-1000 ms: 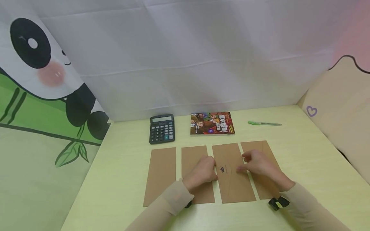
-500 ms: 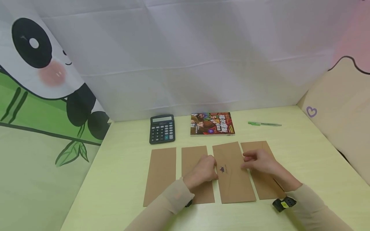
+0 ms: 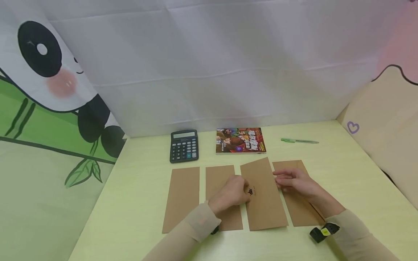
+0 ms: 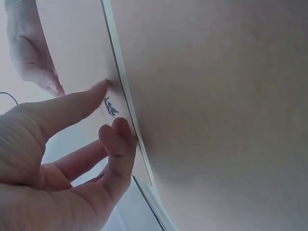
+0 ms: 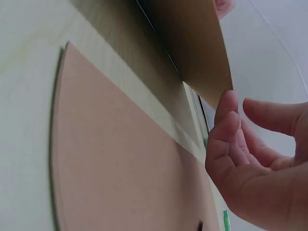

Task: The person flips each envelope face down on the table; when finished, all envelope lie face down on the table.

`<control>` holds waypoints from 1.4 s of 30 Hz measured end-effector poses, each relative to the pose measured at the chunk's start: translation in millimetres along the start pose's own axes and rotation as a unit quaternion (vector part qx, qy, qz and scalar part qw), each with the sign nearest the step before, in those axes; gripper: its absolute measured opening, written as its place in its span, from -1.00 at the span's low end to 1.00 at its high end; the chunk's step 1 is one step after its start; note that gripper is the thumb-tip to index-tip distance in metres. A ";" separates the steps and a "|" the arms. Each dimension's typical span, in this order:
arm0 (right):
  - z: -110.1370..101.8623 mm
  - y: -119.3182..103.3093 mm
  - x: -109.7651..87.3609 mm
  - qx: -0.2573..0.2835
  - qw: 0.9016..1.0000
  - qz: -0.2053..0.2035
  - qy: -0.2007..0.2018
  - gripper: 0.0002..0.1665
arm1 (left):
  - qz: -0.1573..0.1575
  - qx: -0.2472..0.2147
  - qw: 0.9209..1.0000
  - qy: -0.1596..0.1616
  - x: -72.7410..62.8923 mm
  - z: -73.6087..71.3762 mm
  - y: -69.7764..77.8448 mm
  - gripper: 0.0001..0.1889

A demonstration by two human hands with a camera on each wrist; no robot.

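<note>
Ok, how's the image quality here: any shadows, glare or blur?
Head: soft light, calculator and book easy to make out; left wrist: hazy, washed out at the left edge; right wrist: dark shadow on the table under the raised sheet.

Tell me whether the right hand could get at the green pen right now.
Probably yes: only a flat brown sheet and tabletop seem to lie between the right hand and the green pen.

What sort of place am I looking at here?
Probably an indoor desk or study spot: a calculator, a book and a green pen lie on the pale tabletop.
</note>
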State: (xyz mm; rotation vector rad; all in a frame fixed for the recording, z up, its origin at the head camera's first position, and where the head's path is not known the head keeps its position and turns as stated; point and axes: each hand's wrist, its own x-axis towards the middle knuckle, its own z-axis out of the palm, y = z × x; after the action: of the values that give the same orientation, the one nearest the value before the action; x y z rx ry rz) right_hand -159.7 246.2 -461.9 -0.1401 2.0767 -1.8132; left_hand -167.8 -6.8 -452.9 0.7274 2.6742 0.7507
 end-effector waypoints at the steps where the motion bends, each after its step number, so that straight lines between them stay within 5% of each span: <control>1: -0.6 0.6 0.0 0.003 1.000 0.000 -0.002 -0.45 | 0.001 -0.006 1.000 0.001 0.2 0.4 0.1 -0.59; 11: 1.9 0.0 0.4 0.027 0.999 -0.015 -0.027 -0.37 | 0.035 -0.047 0.998 0.013 1.1 -0.7 0.9 -0.69; 25: 12.9 7.6 8.4 -0.007 0.985 -0.098 -0.145 -0.17 | -0.001 -0.082 0.996 0.018 0.8 1.7 3.5 -0.39; 42: 30.2 -2.9 7.8 -0.084 0.981 -0.074 -0.158 -0.10 | -0.038 -0.178 0.983 -0.007 -2.0 3.7 7.5 -0.34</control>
State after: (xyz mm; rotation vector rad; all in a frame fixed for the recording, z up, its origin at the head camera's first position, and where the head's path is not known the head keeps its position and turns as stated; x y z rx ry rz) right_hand -157.1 215.1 -463.7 -0.6029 2.0287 -1.5705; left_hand -161.8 -0.8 -451.7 0.5325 2.4396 1.1569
